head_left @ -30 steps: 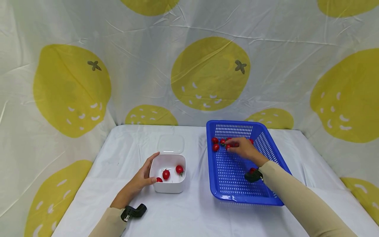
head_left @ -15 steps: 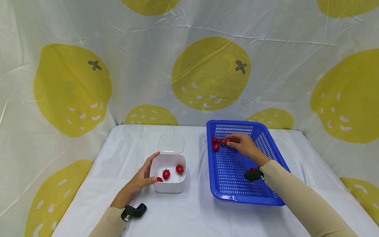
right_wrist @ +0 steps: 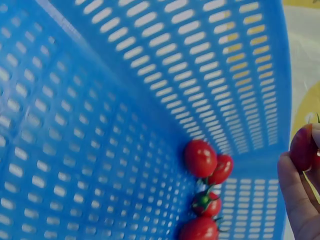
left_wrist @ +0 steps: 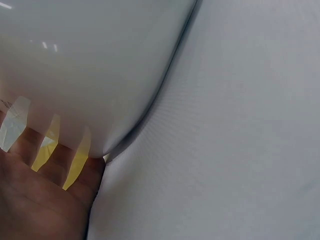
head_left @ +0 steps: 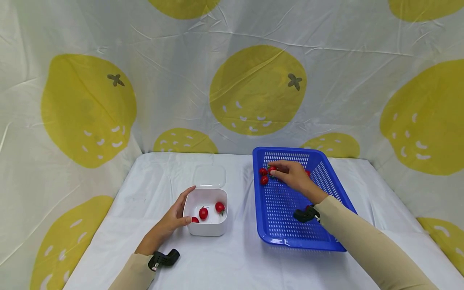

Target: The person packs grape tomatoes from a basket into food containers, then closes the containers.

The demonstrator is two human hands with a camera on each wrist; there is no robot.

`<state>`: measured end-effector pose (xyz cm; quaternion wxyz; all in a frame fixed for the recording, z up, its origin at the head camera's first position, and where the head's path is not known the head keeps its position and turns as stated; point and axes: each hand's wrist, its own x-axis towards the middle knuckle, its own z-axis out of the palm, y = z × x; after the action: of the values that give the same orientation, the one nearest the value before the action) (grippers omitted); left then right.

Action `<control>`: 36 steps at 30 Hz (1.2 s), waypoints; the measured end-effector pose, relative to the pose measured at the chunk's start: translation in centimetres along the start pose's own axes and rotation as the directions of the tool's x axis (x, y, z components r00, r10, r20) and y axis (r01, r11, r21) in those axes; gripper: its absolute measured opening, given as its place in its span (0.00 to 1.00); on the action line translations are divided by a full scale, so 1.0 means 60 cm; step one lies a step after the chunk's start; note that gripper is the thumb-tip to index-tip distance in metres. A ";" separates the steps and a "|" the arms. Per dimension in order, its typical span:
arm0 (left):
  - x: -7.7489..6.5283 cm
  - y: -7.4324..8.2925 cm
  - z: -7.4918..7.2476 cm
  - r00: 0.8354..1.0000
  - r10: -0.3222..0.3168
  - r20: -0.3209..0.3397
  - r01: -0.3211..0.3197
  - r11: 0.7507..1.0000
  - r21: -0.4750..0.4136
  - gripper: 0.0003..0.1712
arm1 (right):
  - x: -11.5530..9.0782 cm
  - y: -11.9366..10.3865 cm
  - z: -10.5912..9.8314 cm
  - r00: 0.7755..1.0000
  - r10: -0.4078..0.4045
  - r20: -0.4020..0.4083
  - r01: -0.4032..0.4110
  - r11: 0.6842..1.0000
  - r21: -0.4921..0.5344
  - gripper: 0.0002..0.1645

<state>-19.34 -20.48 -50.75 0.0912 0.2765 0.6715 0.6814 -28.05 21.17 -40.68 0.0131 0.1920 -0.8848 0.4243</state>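
Note:
My left hand point(head_left: 174, 216) holds the left side of a square white plastic box point(head_left: 206, 230), its thumb at the near rim and its fingers along the outer wall. Inside the box lie a few red cherry tomatoes point(head_left: 203, 213). My right hand point(head_left: 294, 176) is over the far part of a blue slotted basket point(head_left: 275, 217), and a cherry tomato point(right_wrist: 301, 148) is pinched between its thumb and fingers. Below that hand, in the right wrist view, several tomatoes point(right_wrist: 200, 158) with green tops sit against the basket's wall. The left wrist view shows fingers point(left_wrist: 80, 180) flat against the box.
A clear lid point(head_left: 209, 176) lies flat behind the white box. The basket stands to the right of the box on a white tablecloth point(head_left: 224, 266). A lemon-print cloth point(head_left: 174, 92) hangs behind and at the sides.
My right hand has shifted a little to the left inside the basket and now pinches a tomato there. A tomato at the basket's right shows again. The left hand and box stay still.

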 end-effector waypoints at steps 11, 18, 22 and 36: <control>-0.001 -0.002 -0.001 1.000 -0.002 -0.008 0.003 1.000 0.023 0.50 | -0.001 -0.037 0.018 0.999 -0.038 -0.004 0.038 0.998 0.045 0.22; -0.002 -0.003 -0.002 1.000 -0.005 0.001 0.005 1.000 0.030 0.49 | -0.002 -0.065 0.037 0.998 -0.068 0.018 0.065 0.988 0.137 0.22; -0.002 -0.003 -0.003 1.000 -0.011 -0.005 0.011 0.999 0.040 0.50 | -0.003 -0.082 0.052 0.997 -0.069 0.047 0.060 0.984 0.170 0.21; -0.001 -0.002 -0.002 1.000 -0.005 -0.002 0.005 1.000 0.012 0.51 | -0.002 -0.108 0.100 0.978 -0.139 0.156 0.101 0.968 0.229 0.20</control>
<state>-19.41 -20.62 -50.84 0.0905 0.2749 0.6764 0.6773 -24.80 12.99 -39.73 -0.0584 0.2814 -0.8170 0.4998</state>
